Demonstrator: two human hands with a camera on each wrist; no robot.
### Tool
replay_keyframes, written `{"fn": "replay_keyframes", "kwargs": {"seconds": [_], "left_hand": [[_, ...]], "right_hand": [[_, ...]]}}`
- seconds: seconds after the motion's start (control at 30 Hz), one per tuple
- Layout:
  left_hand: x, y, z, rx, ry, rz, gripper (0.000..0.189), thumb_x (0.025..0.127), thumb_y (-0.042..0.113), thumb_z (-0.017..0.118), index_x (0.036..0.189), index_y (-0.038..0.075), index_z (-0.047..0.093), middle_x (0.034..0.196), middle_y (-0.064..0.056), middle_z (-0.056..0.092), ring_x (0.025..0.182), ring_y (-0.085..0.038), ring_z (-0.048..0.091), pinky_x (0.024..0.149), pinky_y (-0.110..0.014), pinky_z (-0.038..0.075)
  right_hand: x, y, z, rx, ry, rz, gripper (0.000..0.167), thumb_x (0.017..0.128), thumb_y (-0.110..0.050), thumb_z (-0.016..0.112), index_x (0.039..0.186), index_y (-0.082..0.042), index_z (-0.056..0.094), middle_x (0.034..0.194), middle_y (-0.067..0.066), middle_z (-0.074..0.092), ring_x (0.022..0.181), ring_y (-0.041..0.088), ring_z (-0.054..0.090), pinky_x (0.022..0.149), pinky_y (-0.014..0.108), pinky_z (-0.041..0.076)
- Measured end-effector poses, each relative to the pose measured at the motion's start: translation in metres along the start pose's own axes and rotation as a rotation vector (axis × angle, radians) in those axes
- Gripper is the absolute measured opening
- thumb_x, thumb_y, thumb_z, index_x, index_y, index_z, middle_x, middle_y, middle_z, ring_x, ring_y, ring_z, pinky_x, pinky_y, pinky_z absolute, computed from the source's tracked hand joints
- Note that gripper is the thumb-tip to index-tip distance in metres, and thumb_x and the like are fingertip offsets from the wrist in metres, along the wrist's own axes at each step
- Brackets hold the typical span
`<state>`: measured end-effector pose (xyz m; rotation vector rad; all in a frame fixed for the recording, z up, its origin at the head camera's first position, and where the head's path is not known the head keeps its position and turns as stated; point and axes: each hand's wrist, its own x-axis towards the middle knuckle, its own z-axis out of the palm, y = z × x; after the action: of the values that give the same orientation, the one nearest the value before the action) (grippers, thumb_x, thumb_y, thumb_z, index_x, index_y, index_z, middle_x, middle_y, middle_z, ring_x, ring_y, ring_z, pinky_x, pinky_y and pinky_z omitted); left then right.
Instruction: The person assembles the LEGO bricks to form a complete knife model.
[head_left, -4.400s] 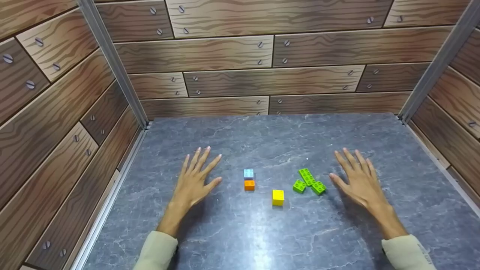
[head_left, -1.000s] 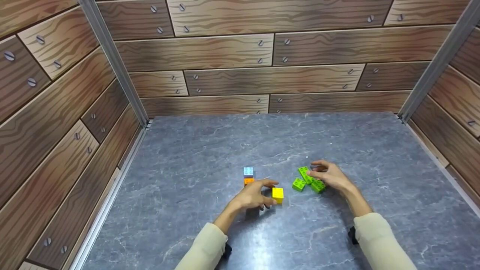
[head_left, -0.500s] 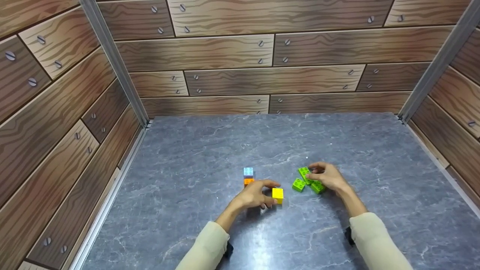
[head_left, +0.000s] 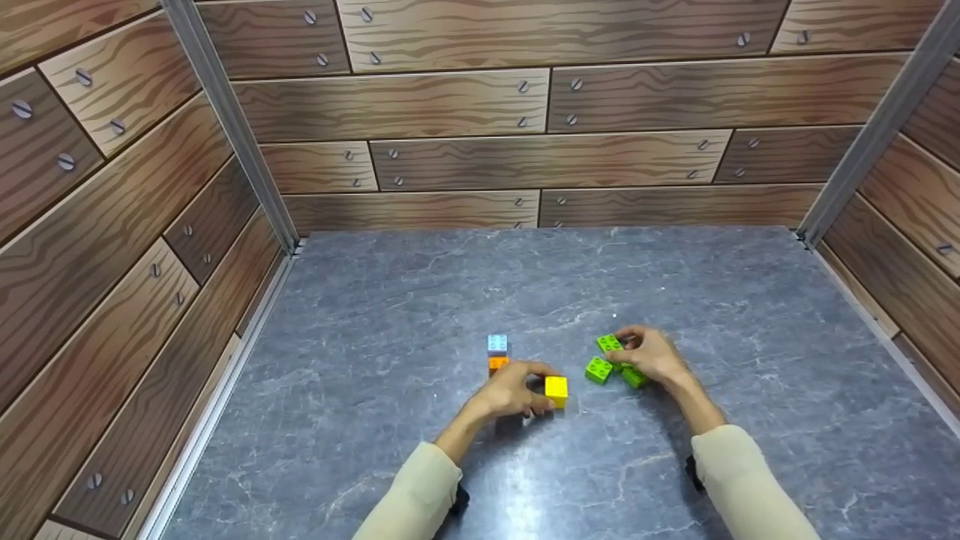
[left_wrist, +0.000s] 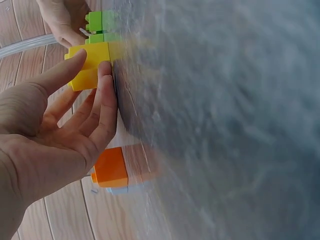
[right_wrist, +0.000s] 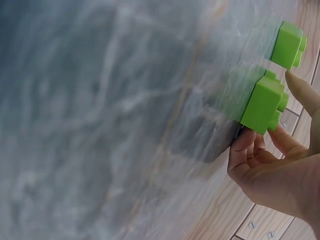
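My left hand [head_left: 504, 390] pinches a yellow toy building brick [head_left: 556, 391] on the table. In the left wrist view, its thumb and a fingertip lie against the yellow brick [left_wrist: 92, 54]. My right hand [head_left: 651, 355] is at the long green brick [head_left: 608, 343], thumb and index finger on either side and covering much of it; I cannot tell whether they grip it. A small green brick [head_left: 598, 370] lies to the left of that thumb. Another small green brick [head_left: 634, 377], partly hidden under the right hand, shows as the nearer green brick [right_wrist: 262, 102] in the right wrist view.
Behind my left hand, an orange brick [head_left: 498, 364] is partly covered by the hand, with a light blue brick [head_left: 497, 344] just beyond it. The grey marbled table [head_left: 420, 285] meets wood-patterned walls [head_left: 457, 105] at the back and sides.
From lying spread flat on the table, both hands have come inward, the left to the yellow brick, the right to the green ones. Lately the right hand has shifted slightly left; the left stays.
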<state>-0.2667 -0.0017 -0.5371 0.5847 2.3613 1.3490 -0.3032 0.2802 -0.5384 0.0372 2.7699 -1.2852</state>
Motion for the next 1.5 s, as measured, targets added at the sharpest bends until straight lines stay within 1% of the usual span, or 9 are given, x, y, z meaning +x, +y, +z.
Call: {"fn": "replay_keyframes", "kwargs": {"seconds": [0.23, 0.43, 0.5, 0.67, 0.93, 1.03, 1.2, 1.37, 1.5], "left_hand": [[-0.0012, 0.0004, -0.0003, 0.006, 0.013, -0.006, 0.042, 0.085, 0.001, 0.083, 0.125, 0.01, 0.075, 0.119, -0.007, 0.07, 0.062, -0.015, 0.066, 0.055, -0.026, 0.058], [-0.0006, -0.0001, 0.0006, -0.019, 0.02, -0.012, 0.04, 0.086, -0.002, 0.081, 0.124, 0.008, 0.075, 0.119, -0.012, 0.07, 0.068, -0.026, 0.073, 0.056, -0.029, 0.059], [-0.0005, -0.0001, 0.0006, -0.016, 0.022, -0.011, 0.039, 0.086, -0.002, 0.081, 0.123, 0.008, 0.075, 0.119, -0.012, 0.07, 0.068, -0.025, 0.072, 0.055, -0.028, 0.059], [-0.0007, -0.0005, 0.0006, 0.012, 0.017, -0.007, 0.039, 0.085, 0.0, 0.082, 0.123, 0.008, 0.075, 0.121, -0.01, 0.07, 0.061, -0.015, 0.067, 0.054, -0.027, 0.058], [-0.0003, -0.0009, 0.001, 0.026, 0.018, 0.011, 0.038, 0.085, -0.001, 0.082, 0.121, 0.009, 0.076, 0.12, -0.009, 0.07, 0.062, -0.016, 0.068, 0.054, -0.026, 0.058], [0.0001, -0.0012, 0.001, 0.034, 0.014, 0.018, 0.037, 0.085, 0.0, 0.082, 0.12, 0.009, 0.076, 0.12, -0.008, 0.07, 0.061, -0.013, 0.065, 0.053, -0.024, 0.056], [0.0002, -0.0005, 0.002, 0.046, 0.024, 0.011, 0.037, 0.085, 0.0, 0.082, 0.121, 0.01, 0.076, 0.12, -0.009, 0.07, 0.06, -0.011, 0.064, 0.053, -0.023, 0.055], [-0.0011, 0.0018, 0.0027, 0.057, 0.038, -0.001, 0.036, 0.085, -0.001, 0.083, 0.119, 0.011, 0.077, 0.117, -0.009, 0.071, 0.058, -0.009, 0.063, 0.053, -0.023, 0.056], [-0.0009, 0.0028, 0.0026, 0.073, 0.041, -0.006, 0.036, 0.085, 0.0, 0.083, 0.119, 0.011, 0.077, 0.118, -0.01, 0.071, 0.057, -0.007, 0.061, 0.052, -0.021, 0.054]], "right_hand": [[-0.0023, -0.0025, 0.002, -0.049, 0.003, -0.024, 0.055, 0.086, -0.019, 0.085, 0.128, 0.008, 0.064, 0.101, 0.017, 0.064, 0.092, 0.029, 0.059, 0.073, 0.033, 0.046], [-0.0022, -0.0047, 0.0027, -0.06, 0.007, -0.034, 0.052, 0.085, -0.013, 0.084, 0.129, 0.009, 0.064, 0.1, 0.019, 0.065, 0.09, 0.03, 0.06, 0.073, 0.035, 0.048], [-0.0016, -0.0047, 0.0032, -0.063, 0.015, -0.033, 0.05, 0.085, -0.011, 0.083, 0.127, 0.008, 0.065, 0.1, 0.019, 0.066, 0.09, 0.03, 0.06, 0.073, 0.035, 0.049], [-0.0012, -0.0044, 0.005, -0.068, 0.027, -0.016, 0.044, 0.085, -0.011, 0.082, 0.123, 0.007, 0.068, 0.104, 0.02, 0.067, 0.094, 0.031, 0.063, 0.075, 0.037, 0.051], [-0.0026, -0.0045, 0.0034, -0.036, 0.024, -0.001, 0.045, 0.087, -0.011, 0.08, 0.126, 0.007, 0.067, 0.111, 0.024, 0.067, 0.102, 0.036, 0.063, 0.081, 0.043, 0.054], [-0.0034, -0.0044, 0.0028, -0.015, 0.02, 0.006, 0.043, 0.088, -0.01, 0.078, 0.127, 0.006, 0.067, 0.114, 0.024, 0.067, 0.104, 0.036, 0.063, 0.079, 0.039, 0.054], [-0.0042, -0.005, 0.0011, 0.035, 0.022, -0.002, 0.041, 0.088, -0.007, 0.075, 0.126, 0.006, 0.068, 0.113, 0.023, 0.068, 0.102, 0.032, 0.063, 0.074, 0.03, 0.051], [-0.004, -0.0061, -0.0011, 0.064, 0.052, -0.031, 0.042, 0.085, -0.007, 0.074, 0.124, 0.008, 0.069, 0.114, 0.023, 0.069, 0.104, 0.031, 0.062, 0.078, 0.027, 0.049], [-0.0036, -0.0086, -0.002, 0.099, 0.06, -0.044, 0.042, 0.085, -0.008, 0.073, 0.124, 0.01, 0.068, 0.114, 0.021, 0.07, 0.099, 0.023, 0.062, 0.076, 0.022, 0.049]]}}
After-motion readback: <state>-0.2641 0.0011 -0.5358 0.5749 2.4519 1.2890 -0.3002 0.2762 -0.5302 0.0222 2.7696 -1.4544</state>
